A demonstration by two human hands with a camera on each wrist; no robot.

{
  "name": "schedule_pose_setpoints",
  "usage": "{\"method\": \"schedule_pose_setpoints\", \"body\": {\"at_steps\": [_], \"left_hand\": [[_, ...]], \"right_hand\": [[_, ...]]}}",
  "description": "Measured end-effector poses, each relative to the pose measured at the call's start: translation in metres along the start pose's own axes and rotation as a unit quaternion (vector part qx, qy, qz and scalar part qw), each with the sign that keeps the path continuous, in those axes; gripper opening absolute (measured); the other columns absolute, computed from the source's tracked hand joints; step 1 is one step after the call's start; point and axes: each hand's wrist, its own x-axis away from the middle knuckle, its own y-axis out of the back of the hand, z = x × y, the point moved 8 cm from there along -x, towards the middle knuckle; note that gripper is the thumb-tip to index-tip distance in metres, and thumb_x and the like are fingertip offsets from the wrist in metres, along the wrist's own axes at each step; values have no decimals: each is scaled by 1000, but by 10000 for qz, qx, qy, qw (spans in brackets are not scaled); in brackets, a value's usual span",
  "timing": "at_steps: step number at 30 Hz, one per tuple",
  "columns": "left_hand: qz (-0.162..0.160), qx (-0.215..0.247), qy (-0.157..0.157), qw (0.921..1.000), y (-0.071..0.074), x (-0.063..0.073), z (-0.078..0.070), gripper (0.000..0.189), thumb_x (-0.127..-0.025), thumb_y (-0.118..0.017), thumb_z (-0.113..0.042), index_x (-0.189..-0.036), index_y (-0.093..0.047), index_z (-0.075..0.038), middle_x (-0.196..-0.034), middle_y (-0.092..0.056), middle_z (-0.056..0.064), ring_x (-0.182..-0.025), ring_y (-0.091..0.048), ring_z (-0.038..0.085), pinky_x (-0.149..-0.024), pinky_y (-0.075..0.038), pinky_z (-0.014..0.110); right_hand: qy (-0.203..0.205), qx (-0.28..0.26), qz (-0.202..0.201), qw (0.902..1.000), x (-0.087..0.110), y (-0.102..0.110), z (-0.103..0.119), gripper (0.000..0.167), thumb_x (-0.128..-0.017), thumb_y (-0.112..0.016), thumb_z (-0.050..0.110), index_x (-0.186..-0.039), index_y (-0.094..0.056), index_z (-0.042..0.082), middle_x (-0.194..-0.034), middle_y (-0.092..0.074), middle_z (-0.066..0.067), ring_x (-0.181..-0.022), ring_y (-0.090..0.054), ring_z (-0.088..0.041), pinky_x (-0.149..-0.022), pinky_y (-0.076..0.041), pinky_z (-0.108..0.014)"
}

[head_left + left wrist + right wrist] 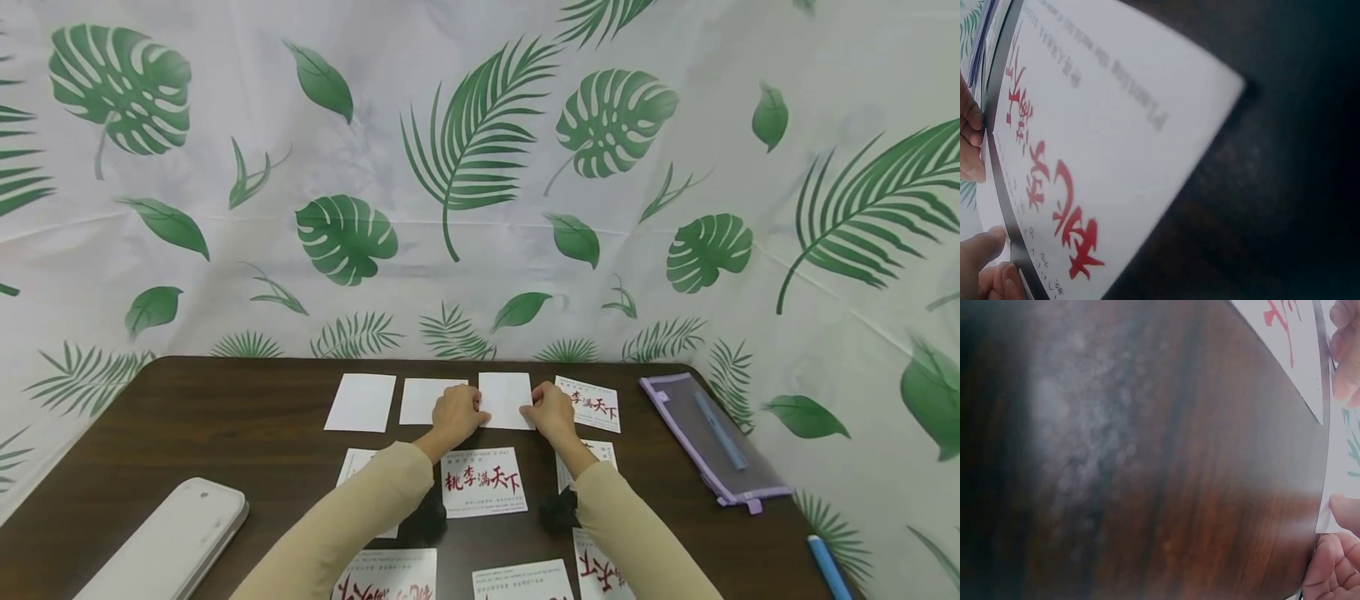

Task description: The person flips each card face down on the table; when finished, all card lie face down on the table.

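Both hands are at one blank white card (506,401) in the row along the table's far side. My left hand (456,414) pinches its left edge near the lower corner, and my right hand (552,412) pinches its right edge. In the left wrist view the left thumb (986,247) lies on the card, with the fingers curled below. The right wrist view shows the right thumb (1344,509) at a corner. Left of this card lie a second blank card (426,400) and a third blank card (362,402). A printed card (592,405) with red characters lies to the right.
Nearer me lies a printed card (484,483), with several others around it, some partly hidden by the sleeves. A purple-edged mesh pouch (712,433) holding a blue pen lies at right. A white case (168,537) lies at left. A leaf-patterned curtain (480,183) hangs behind.
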Motion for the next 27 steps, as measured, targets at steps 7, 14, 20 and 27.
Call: {"method": "schedule_pose_setpoints", "body": {"at_steps": [7,14,20,27], "left_hand": [[155,-110,-66,9998,1,-5,-5,29,-73,-80,-15,-60,-55,-6,-57,-49,-1,-52,-40,13,-45,-31,25],[340,291,-441,9980,-1,-15,-22,32,-78,-76,-17,-104,-68,0,-80,-68,8,-68,-62,19,-58,-50,30],[742,994,-613,9904,-12,-24,-49,42,-80,-74,-16,-115,-63,3,-92,-68,13,-87,-61,27,-75,-49,36],[1018,1410,-461,9837,-35,-29,-68,45,-78,-75,-13,-117,-61,4,-97,-66,15,-92,-58,28,-76,-49,34]], "right_hand": [[209,206,-27,9996,-2,5,5,24,-73,-74,8,-90,-60,-3,-70,-60,-10,-64,-55,-22,-61,-45,-36],[-45,-475,-356,9982,-13,41,-20,29,-80,-70,10,-102,-62,-7,-77,-62,-15,-63,-58,-24,-56,-43,-28],[-896,-611,-549,9926,-19,75,-72,34,-83,-66,10,-111,-59,-8,-90,-61,-22,-90,-54,-36,-75,-45,-40],[-1216,-470,-392,9907,-20,83,-100,39,-83,-66,9,-115,-54,-10,-96,-61,-25,-93,-54,-38,-80,-43,-47]]}}
